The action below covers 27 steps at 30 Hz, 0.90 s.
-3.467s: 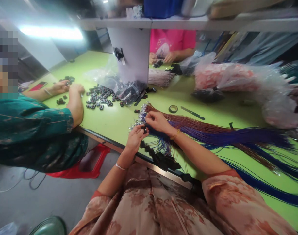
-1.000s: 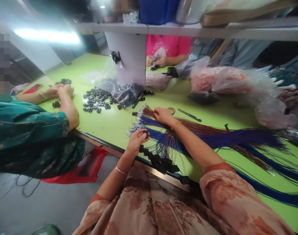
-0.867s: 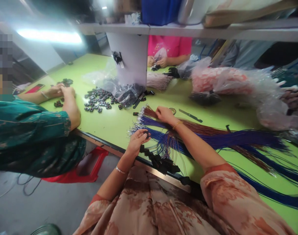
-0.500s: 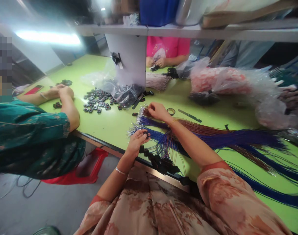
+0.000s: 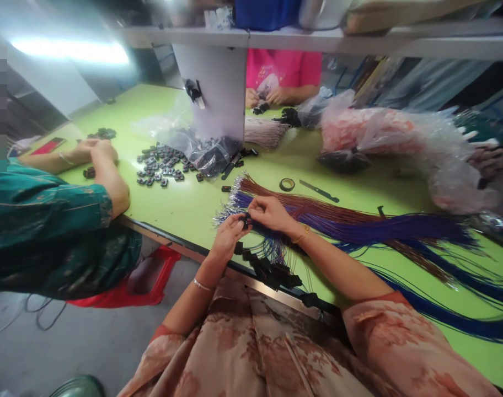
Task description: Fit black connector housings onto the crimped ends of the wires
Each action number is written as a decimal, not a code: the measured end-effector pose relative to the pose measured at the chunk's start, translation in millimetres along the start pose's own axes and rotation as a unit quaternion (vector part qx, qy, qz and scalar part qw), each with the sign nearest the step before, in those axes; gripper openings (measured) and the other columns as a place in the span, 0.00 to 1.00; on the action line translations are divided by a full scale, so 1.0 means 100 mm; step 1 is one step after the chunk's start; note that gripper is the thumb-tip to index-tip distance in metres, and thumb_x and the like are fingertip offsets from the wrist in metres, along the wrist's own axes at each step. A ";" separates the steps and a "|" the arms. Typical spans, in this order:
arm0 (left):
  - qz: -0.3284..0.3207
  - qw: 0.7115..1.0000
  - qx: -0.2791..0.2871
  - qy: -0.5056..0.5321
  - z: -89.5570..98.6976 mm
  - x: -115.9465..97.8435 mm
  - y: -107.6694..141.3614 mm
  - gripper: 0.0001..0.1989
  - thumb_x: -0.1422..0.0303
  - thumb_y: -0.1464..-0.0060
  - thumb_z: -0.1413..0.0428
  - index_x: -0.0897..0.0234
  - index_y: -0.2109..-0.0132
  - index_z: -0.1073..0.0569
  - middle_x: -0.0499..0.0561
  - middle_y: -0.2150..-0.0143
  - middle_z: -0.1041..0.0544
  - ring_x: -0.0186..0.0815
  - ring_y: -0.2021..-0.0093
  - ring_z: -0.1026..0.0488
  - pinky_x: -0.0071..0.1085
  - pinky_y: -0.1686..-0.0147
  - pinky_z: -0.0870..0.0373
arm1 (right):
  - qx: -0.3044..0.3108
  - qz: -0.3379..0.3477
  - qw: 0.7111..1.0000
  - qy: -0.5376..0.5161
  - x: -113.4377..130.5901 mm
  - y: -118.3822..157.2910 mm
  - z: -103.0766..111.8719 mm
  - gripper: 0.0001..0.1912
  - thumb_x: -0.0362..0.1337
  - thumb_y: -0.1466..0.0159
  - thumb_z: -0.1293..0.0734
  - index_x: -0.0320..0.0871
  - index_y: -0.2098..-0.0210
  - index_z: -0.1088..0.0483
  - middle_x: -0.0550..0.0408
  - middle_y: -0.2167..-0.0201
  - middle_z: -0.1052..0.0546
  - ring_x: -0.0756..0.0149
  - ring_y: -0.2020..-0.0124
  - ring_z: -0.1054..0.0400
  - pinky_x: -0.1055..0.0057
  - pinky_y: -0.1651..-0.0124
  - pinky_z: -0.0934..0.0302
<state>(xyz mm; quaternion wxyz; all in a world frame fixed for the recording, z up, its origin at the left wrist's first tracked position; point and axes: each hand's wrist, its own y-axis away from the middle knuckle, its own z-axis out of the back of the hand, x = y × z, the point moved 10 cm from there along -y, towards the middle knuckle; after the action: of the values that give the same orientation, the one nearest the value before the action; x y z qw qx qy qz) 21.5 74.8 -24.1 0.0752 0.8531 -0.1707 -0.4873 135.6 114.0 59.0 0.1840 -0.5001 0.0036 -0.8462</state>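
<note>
Right hand has left brown wires, come back close to left hand. So both hands meet at small black part. Left fingers and thumb pinch it, near silver wire tips. Right fingers curled; cannot tell if they hold wire. More black pieces lie along table edge.

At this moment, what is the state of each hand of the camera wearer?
Left hand: closed, holding a small, black, blocky plastic part.
Right hand: closed in a pinch close to that part; whether it holds anything cannot be told.
</note>
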 end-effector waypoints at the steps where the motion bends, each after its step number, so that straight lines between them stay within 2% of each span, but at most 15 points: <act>1: 0.003 1.000 0.001 0.001 0.00 0.00 0.00 0.21 0.65 0.60 0.32 0.65 0.58 0.28 0.50 0.64 0.23 0.34 0.62 0.25 0.40 0.49 0.31 | 0.002 -0.005 1.000 0.006 -0.03 0.06 -0.02 0.06 0.36 0.45 0.37 0.40 0.75 0.32 0.62 0.82 0.36 0.75 0.79 0.48 0.76 0.74 0.53; 6: 0.004 1.000 0.008 -0.004 -0.01 0.00 -0.01 0.19 0.66 0.57 0.35 0.64 0.57 0.28 0.51 0.61 0.23 0.33 0.60 0.25 0.39 0.48 0.32 | 0.009 -0.020 0.999 0.047 -0.10 0.19 -0.08 0.10 0.38 0.43 0.38 0.40 0.78 0.34 0.62 0.83 0.36 0.74 0.79 0.49 0.75 0.75 0.56; 11: 0.004 1.000 0.009 -0.005 -0.02 0.01 0.00 0.18 0.67 0.56 0.35 0.64 0.56 0.28 0.51 0.60 0.23 0.32 0.61 0.26 0.37 0.49 0.32 | 0.024 -0.026 0.997 0.069 -0.11 0.21 -0.12 0.12 0.39 0.41 0.39 0.40 0.78 0.33 0.63 0.84 0.39 0.74 0.80 0.50 0.74 0.75 0.58; 20: 0.005 1.000 0.011 -0.016 -0.03 0.00 0.01 0.18 0.66 0.55 0.36 0.64 0.56 0.28 0.51 0.60 0.24 0.32 0.60 0.26 0.38 0.48 0.33 | 0.013 -0.035 0.996 0.085 -0.11 0.21 -0.12 0.15 0.40 0.40 0.39 0.40 0.79 0.32 0.61 0.84 0.36 0.74 0.80 0.49 0.74 0.74 0.58; 27: -0.045 0.996 0.001 -0.076 -0.04 -0.03 0.04 0.20 0.65 0.58 0.34 0.65 0.57 0.27 0.52 0.61 0.23 0.35 0.59 0.26 0.35 0.51 0.31 | 0.030 -0.041 0.997 0.064 -0.14 0.20 -0.18 0.12 0.36 0.41 0.41 0.41 0.80 0.35 0.62 0.83 0.36 0.74 0.79 0.47 0.74 0.74 0.57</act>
<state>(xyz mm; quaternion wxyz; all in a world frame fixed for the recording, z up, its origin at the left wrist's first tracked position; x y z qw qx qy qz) 23.3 72.0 -18.6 0.0387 0.8207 -0.1378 -0.5531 132.6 96.2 34.2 0.1641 -0.4391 -0.0307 -0.8828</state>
